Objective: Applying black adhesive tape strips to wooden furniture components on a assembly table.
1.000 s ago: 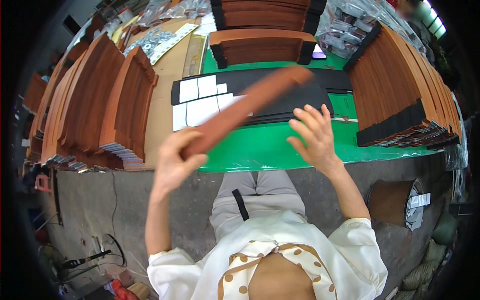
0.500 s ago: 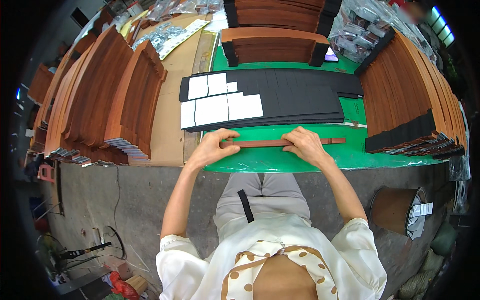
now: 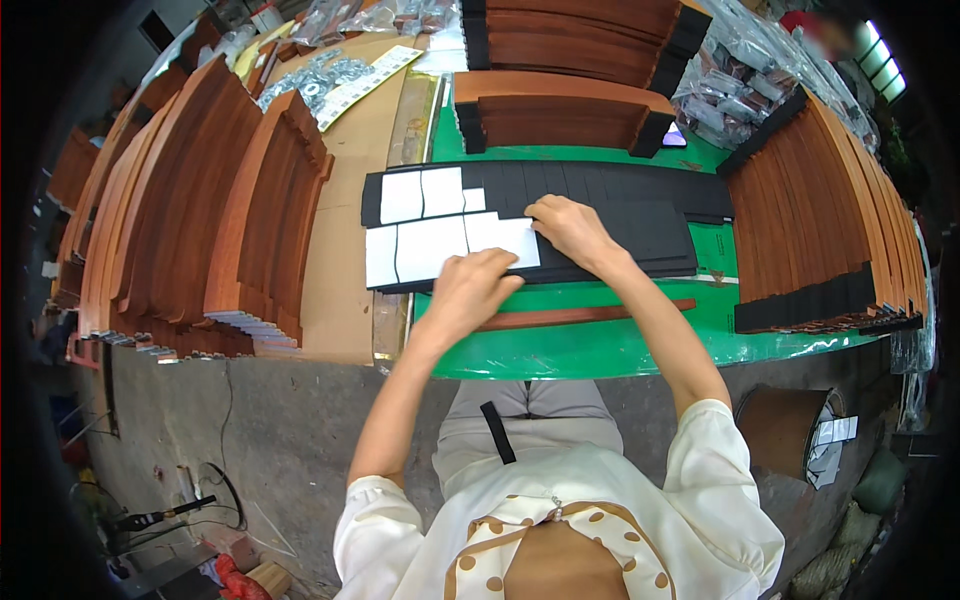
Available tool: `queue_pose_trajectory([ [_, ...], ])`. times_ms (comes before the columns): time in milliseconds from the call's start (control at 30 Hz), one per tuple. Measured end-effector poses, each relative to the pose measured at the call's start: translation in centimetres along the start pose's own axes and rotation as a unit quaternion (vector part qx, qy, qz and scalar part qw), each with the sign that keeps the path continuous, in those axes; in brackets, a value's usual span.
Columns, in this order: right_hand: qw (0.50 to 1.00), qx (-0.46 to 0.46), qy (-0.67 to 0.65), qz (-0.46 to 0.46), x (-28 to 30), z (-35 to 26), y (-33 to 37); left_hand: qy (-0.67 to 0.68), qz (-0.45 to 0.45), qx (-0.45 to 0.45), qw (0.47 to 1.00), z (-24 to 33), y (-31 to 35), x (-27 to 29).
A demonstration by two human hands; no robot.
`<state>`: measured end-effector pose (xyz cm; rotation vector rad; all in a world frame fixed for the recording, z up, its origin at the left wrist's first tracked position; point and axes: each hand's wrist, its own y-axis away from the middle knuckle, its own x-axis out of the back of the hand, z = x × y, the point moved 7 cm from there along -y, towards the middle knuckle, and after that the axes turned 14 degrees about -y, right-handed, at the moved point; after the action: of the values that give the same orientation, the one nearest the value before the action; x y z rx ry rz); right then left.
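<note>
A stack of black strip sheets (image 3: pixel 640 235) lies on the table before me, with white backing paper (image 3: pixel 430 248) bared on its left part. My right hand (image 3: pixel 575 232) has its fingertips pinched at the top end of a black strip, just beside the white paper. Lower on the same sheet, my left hand (image 3: pixel 470 290) rests near the front edge, its fingers bent over the white paper and its thumb apart. A narrow reddish-brown wooden strip (image 3: pixel 560 315) lies on the green tabletop nearer to me, partly covered by my left hand and right forearm.
Curved brown wooden pieces stand stacked at the left (image 3: pixel 265 200), the right (image 3: pixel 810 220) and the back (image 3: pixel 560 115). Metal parts in clear plastic (image 3: pixel 315 80) lie at the far left. The green table's front edge (image 3: pixel 600 360) runs close to my body.
Both hands have let go of the wooden strip, which stays on the table. They have moved forward onto the black sheets, the right hand farther up than the left.
</note>
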<state>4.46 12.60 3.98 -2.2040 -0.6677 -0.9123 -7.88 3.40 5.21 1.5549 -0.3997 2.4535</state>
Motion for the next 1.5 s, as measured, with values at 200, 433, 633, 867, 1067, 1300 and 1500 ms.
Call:
queue_pose_trajectory([
  [200,0.977,0.077,0.177,-0.087,-4.4,1.4,-2.8,-0.197,0.022,-0.034,0.980,1.2,-2.7,-4.1],
  [433,0.967,0.142,0.188,-0.099,-5.5,1.6,-2.7,-0.209,-0.019,-0.011,0.978,1.1,-2.8,-4.9],
  [633,0.838,-0.291,-0.427,0.176,2.3,7.3,-1.6,-0.165,-0.037,-0.006,0.986,1.2,-3.1,-4.5],
  [867,0.722,-0.323,-0.594,0.147,9.1,5.2,9.6,-0.156,0.135,0.013,0.978,2.6,-3.3,0.4],
  [1067,0.842,-0.324,-0.421,0.089,10.0,-0.3,17.8,0.426,-0.075,0.099,0.896,11.7,-2.2,-4.5],
  [1300,0.952,-0.177,-0.239,0.066,12.4,-4.3,21.5,0.388,-0.125,0.073,0.910,15.4,-1.3,-7.3],
  [1500,0.973,-0.127,-0.184,0.053,13.0,-3.2,22.9,0.265,-0.040,-0.066,0.961,18.2,-1.8,-6.9],
])
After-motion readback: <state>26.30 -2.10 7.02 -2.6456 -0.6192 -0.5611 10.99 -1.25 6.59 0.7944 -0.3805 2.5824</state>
